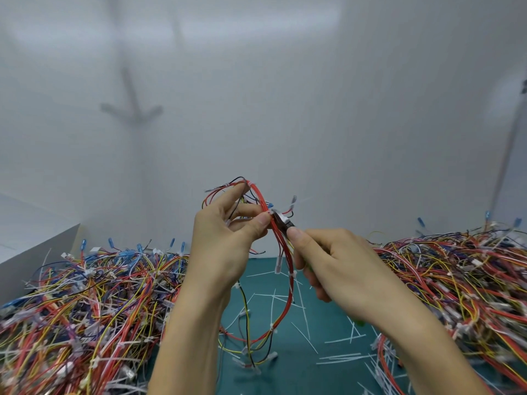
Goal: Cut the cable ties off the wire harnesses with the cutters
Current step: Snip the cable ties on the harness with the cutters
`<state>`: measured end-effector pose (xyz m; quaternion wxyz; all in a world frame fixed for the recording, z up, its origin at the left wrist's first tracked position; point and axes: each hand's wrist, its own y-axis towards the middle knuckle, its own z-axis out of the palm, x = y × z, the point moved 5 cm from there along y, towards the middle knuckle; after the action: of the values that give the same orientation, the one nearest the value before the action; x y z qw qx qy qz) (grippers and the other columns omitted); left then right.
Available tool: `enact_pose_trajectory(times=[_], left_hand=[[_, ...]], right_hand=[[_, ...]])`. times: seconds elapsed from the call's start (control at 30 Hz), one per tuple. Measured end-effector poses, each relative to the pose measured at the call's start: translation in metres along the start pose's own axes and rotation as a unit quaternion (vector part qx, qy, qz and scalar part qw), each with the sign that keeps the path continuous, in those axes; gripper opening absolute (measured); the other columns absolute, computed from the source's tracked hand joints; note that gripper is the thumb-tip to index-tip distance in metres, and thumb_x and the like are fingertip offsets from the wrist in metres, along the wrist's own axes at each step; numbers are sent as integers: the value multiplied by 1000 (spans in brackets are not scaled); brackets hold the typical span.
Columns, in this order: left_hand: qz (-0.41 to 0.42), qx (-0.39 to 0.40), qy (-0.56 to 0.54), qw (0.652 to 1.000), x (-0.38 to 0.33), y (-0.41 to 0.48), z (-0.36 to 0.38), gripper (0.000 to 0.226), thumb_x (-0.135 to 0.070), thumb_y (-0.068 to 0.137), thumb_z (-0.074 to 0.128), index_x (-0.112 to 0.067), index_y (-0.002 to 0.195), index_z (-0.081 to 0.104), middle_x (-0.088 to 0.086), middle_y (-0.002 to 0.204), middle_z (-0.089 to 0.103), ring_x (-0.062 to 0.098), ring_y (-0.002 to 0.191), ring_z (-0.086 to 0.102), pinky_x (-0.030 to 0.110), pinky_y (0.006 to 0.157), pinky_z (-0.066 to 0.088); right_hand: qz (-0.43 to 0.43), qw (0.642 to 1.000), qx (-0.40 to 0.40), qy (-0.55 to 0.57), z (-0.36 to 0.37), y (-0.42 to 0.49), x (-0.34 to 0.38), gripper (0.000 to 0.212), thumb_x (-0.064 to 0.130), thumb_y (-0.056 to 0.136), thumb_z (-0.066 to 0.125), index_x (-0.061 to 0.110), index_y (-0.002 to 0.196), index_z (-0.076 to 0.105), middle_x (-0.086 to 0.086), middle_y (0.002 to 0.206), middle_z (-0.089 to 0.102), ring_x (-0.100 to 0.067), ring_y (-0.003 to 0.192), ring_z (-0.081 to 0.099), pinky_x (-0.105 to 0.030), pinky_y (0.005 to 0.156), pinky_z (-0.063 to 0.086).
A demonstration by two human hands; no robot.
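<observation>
My left hand (225, 238) holds up a wire harness (281, 269) of mostly red wires, thumb and fingers pinching the bundle near its top. White cable ties (291, 274) ring the hanging bundle at several spots. My right hand (328, 260) grips the cutters (283, 220), whose handles are mostly hidden in the palm. The small metal jaws sit against the red wires right beside my left thumb. The harness loops down to the green mat (285, 372) between my forearms.
Large heaps of multicoloured wire harnesses lie on the left (85, 303) and on the right (456, 280). Cut white tie pieces (342, 357) are scattered over the green mat. A white box edge (40, 258) stands at far left, with a white wall behind.
</observation>
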<state>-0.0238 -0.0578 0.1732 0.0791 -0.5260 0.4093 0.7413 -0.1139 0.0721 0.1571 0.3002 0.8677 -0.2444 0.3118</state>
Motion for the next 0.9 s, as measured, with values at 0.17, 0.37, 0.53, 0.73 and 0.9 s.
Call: enact_pose_trajectory(times=[0.17, 0.37, 0.53, 0.73, 0.9], left_hand=[[5, 1, 11, 1000, 0, 0, 1, 59, 6, 83, 69, -9, 138, 51, 5, 82, 67, 1, 61, 65, 12, 62, 52], [13, 7, 19, 1000, -1, 0, 0, 60, 5, 83, 69, -10, 139, 51, 4, 82, 68, 1, 63, 65, 11, 63, 51], [17, 10, 22, 1000, -2, -1, 1, 60, 5, 84, 69, -11, 138, 51, 3, 81, 68, 1, 63, 65, 9, 62, 50], [21, 12, 25, 999, -1, 0, 1, 60, 4, 83, 69, -9, 139, 51, 4, 82, 67, 1, 62, 65, 11, 62, 50], [27, 15, 27, 999, -2, 0, 1, 61, 3, 83, 70, -12, 140, 51, -2, 77, 68, 2, 62, 65, 11, 62, 51]], right_hand=[[3, 1000, 8, 3, 0, 1, -2, 58, 67, 91, 35, 18, 75, 62, 5, 54, 58, -24, 61, 61, -48, 68, 56], [5, 1000, 10, 5, -1, 1, -3, 58, 66, 92, 35, 18, 75, 62, 2, 55, 58, -24, 60, 61, -48, 67, 56], [6, 1000, 16, 9, -1, 0, -2, 59, 65, 92, 36, 16, 74, 62, -1, 56, 58, -22, 52, 57, -48, 67, 56], [6, 1000, 12, 7, -2, 0, -1, 60, 64, 94, 36, 15, 71, 62, -6, 59, 62, -24, 57, 62, -47, 67, 57], [13, 999, 27, 17, -1, -1, -1, 61, 62, 96, 37, 12, 70, 62, 0, 54, 57, -12, 47, 55, -41, 60, 55]])
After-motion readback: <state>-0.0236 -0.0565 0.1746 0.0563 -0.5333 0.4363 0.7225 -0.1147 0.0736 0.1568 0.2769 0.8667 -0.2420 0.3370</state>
